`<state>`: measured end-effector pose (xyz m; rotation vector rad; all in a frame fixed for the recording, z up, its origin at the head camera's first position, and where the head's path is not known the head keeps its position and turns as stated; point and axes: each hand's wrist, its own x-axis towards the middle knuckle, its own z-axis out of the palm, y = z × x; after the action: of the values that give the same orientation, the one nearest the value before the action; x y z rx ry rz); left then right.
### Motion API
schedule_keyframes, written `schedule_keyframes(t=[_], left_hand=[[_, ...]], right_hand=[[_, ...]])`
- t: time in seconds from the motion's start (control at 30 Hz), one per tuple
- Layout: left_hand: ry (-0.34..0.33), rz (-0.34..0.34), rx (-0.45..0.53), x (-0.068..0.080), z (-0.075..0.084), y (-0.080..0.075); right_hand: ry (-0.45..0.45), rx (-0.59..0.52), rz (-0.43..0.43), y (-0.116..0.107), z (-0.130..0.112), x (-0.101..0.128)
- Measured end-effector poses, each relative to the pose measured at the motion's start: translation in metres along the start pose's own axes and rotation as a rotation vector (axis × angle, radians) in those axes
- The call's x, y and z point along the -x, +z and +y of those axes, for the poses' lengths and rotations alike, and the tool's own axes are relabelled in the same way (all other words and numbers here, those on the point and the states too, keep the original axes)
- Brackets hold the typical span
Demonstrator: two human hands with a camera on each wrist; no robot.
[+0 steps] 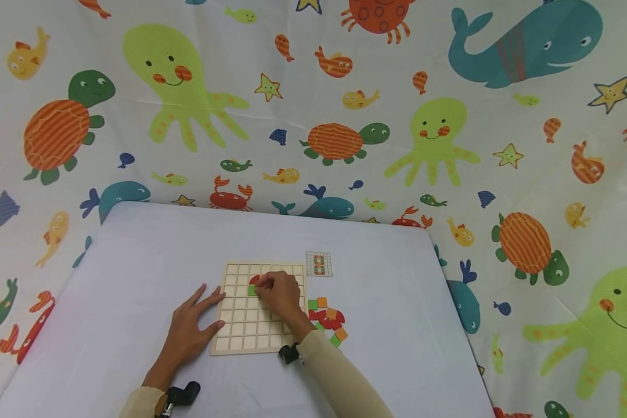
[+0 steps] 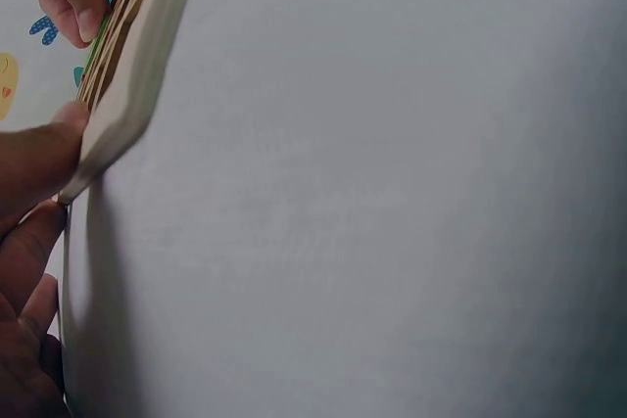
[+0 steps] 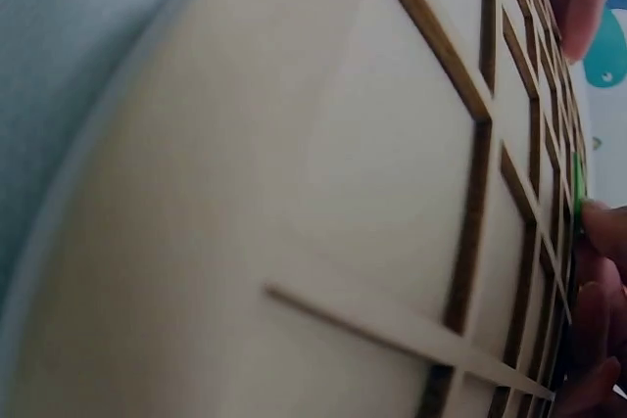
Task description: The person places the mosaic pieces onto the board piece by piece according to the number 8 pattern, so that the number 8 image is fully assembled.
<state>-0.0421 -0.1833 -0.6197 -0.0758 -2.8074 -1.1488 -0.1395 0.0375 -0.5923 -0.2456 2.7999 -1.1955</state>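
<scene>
A wooden grid board (image 1: 235,328) with raised square cells lies on the white-covered table. My left hand (image 1: 190,325) rests at its left edge, fingers spread, with fingertips and thumb touching the frame. Over the board's upper middle, my right hand (image 1: 281,295) bends its fingers down beside a green square tile (image 1: 252,290) and a red rounded piece (image 1: 254,280) in the cells. In the right wrist view a fingertip meets the green tile (image 3: 578,178). Whether the right fingers pinch a piece is hidden.
Loose orange, green and red pieces (image 1: 330,318) lie in a heap right of the board, near the right forearm. A small pattern card (image 1: 319,264) sits by its upper right corner. Behind the table (image 1: 397,302) hangs a sea-animal printed cloth (image 1: 292,75).
</scene>
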Motion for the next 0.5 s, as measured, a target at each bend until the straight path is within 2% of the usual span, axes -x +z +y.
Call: schedule_keyframes(t=[0.17,0.33,0.5], left_hand=[[0.021,0.019,0.001,0.0,0.0,0.002],[0.021,0.02,0.002,0.0,-0.001,0.003],[0.014,0.022,0.003,0.0,-0.002,0.004]], right_hand=[[-0.008,0.021,0.005,-0.001,0.0,0.001],[-0.039,-0.076,0.012,-0.013,0.005,0.006],[-0.05,-0.17,-0.001,-0.039,0.019,0.013]])
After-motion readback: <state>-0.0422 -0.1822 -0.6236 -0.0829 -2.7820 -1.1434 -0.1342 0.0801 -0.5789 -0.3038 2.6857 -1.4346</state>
